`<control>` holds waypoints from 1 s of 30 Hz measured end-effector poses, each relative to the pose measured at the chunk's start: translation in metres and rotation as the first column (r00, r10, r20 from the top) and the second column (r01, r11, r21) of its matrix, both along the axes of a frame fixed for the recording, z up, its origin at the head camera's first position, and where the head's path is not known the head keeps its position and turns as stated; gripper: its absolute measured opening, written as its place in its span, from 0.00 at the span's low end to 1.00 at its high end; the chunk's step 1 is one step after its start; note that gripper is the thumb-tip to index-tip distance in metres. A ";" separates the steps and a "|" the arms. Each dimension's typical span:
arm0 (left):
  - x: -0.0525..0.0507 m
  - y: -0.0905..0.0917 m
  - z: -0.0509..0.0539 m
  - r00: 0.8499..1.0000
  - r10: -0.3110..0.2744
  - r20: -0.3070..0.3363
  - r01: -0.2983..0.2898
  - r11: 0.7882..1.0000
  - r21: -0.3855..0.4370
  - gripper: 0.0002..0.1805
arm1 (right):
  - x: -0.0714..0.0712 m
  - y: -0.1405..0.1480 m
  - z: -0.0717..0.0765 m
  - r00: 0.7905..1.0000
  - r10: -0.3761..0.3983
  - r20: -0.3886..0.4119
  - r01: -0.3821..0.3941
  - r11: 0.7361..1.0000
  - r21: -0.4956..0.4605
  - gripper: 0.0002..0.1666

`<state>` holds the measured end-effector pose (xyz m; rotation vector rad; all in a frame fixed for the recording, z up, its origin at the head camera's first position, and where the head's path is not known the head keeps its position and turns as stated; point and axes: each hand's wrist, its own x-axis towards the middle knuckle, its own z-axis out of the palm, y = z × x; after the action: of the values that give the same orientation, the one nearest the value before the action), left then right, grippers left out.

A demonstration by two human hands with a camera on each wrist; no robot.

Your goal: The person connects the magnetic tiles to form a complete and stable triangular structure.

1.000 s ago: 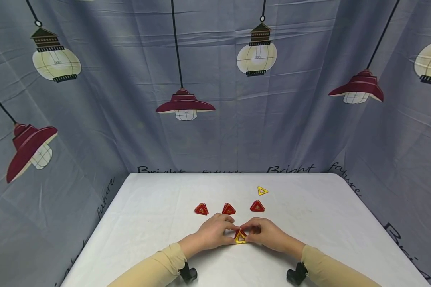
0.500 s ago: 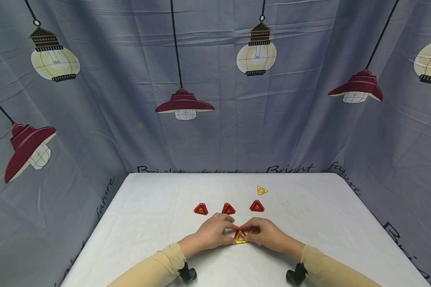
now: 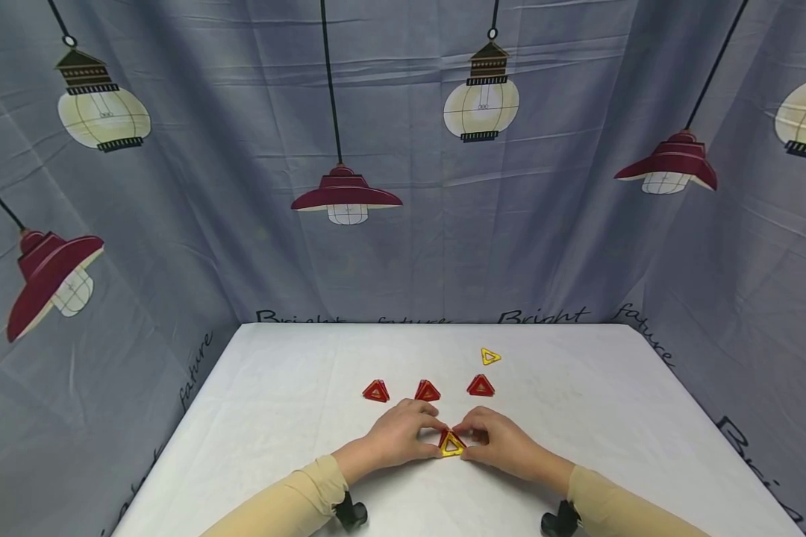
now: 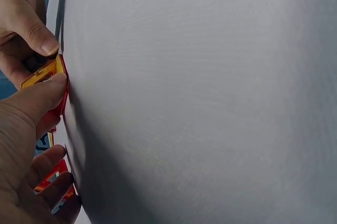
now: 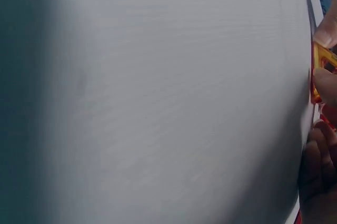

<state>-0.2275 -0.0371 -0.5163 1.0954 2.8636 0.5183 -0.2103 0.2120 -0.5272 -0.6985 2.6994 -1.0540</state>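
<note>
A small pyramid of triangular magnetic tiles (image 3: 452, 445), red with a yellow open-centred triangle facing me, stands on the white table between both hands. My left hand (image 3: 398, 434) pinches its left side; in the left wrist view the thumb (image 4: 50, 91) lies across the yellow tile. From the other side my right hand (image 3: 504, 441) holds it with thumb and forefinger, and the right thumb (image 5: 327, 86) covers part of the yellow frame in the right wrist view. The fingers hide the pyramid's sides.
Behind the hands stand three red pyramids, at left (image 3: 376, 391), middle (image 3: 428, 391) and right (image 3: 480, 385). The middle one is close to the left hand's fingers. A loose yellow triangle tile (image 3: 490, 356) lies farther back on the white table (image 3: 295, 373).
My right hand has shifted slightly to the right, its thumb and forefinger spreading a little. The pyramid has turned or shifted slightly right. My left hand stays in place.
</note>
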 end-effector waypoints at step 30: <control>0.008 -0.009 -0.004 1.000 0.022 0.006 -0.023 0.997 0.078 0.08 | -0.003 -0.001 -0.003 0.985 0.005 -0.173 0.017 0.992 0.128 0.13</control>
<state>-0.2199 -0.0457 -0.5204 1.0718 2.8776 0.6386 -0.2132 0.2110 -0.5304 -0.7937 2.8865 -0.8465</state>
